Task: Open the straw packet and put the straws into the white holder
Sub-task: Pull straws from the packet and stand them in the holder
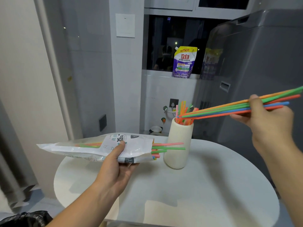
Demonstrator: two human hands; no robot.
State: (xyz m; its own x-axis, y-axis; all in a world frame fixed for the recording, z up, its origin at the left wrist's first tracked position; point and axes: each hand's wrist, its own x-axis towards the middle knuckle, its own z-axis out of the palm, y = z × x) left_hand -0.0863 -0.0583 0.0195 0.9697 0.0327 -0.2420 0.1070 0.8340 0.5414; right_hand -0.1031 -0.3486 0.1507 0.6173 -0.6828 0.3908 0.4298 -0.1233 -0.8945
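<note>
Now my left hand (114,167) grips one straw packet (98,147); my right hand (268,118) pinches about six straws (229,108) over one white holder (178,145).

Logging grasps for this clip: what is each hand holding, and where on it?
Left hand grips the straw packet near its open end; right hand pinches a bundle of straws toward their far ends.
</note>
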